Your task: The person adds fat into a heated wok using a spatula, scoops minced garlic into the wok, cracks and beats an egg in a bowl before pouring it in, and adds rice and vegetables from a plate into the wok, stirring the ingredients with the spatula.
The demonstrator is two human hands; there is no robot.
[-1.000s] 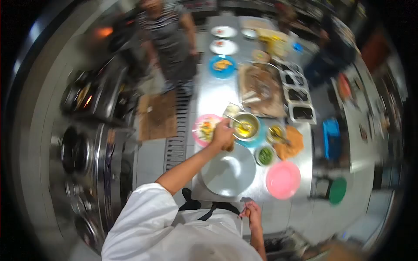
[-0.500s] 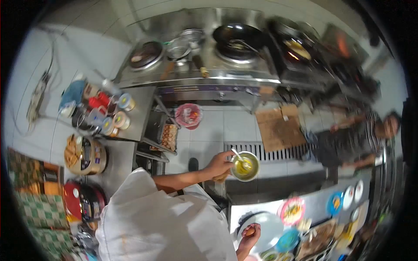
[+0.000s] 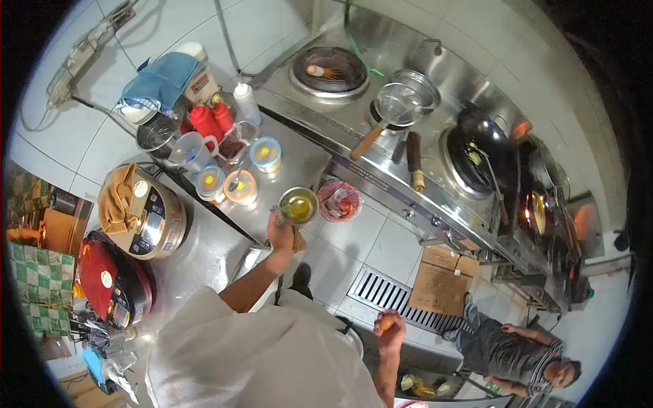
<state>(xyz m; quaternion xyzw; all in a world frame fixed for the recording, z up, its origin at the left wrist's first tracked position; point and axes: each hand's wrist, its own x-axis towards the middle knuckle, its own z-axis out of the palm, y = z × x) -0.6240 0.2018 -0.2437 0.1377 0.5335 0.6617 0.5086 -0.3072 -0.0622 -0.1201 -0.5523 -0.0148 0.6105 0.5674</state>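
My left hand [image 3: 282, 234] is closed on the rim of a small metal bowl [image 3: 313, 212] in the middle of the head view. Yellowish liquid lies in the bowl, and a spoon [image 3: 296, 205] shows inside it. My right hand [image 3: 394, 333], lower and to the right, is closed around a brown egg [image 3: 386, 321]. The bowl is in the air between the steel counter and a red basket on the floor.
Lidded tubs [image 3: 265, 155] and red squeeze bottles [image 3: 204, 122] stand on the steel counter [image 3: 204, 272], beside cookers [image 3: 115, 279]. A stove [image 3: 381, 149] carries strainers and woks. The red basket [image 3: 340, 202] and cardboard [image 3: 439, 285] lie on the floor. Another person [image 3: 517, 353] is at right.
My view has turned left towards the counter. My left hand has carried the bowl over beside it. My right hand, still holding the egg, has come away from the table with the plates.
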